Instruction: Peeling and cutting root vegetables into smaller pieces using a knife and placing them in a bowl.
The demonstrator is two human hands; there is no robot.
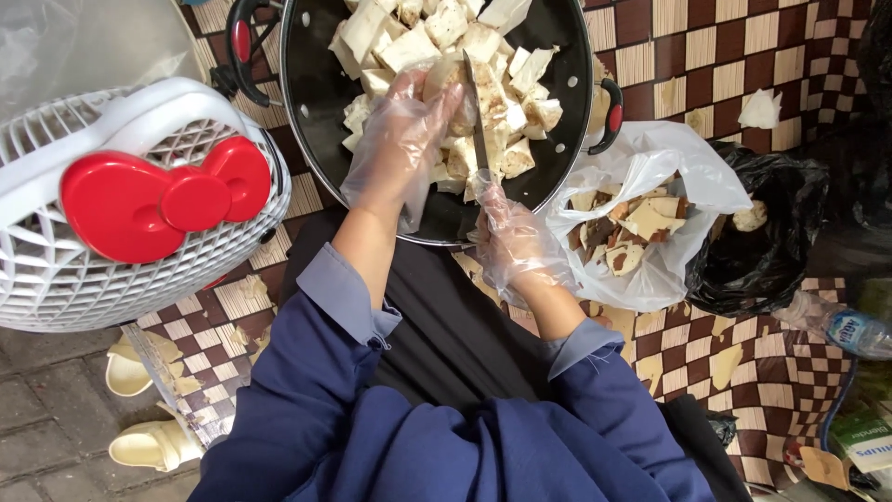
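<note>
A black pan (321, 102) with red-tipped handles sits on a brown checkered mat, filled with pale cut chunks (437, 37) of a root vegetable. My left hand (400, 139), in a clear plastic glove, holds a pale piece (446, 76) over the pan. My right hand (518, 244), also gloved, grips a knife (478, 116) by its handle. The blade points away from me and rests against the piece held in the left hand. Both blue sleeves reach in from the bottom of the view.
A white plastic bag (650, 167) of brown and pale peelings lies right of the pan, with a black bag (771, 242) beside it. A white fan with a red bow (158, 200) stands at the left. A plastic bottle (850, 330) lies at the right edge; pale sandals (149, 442) lie bottom left.
</note>
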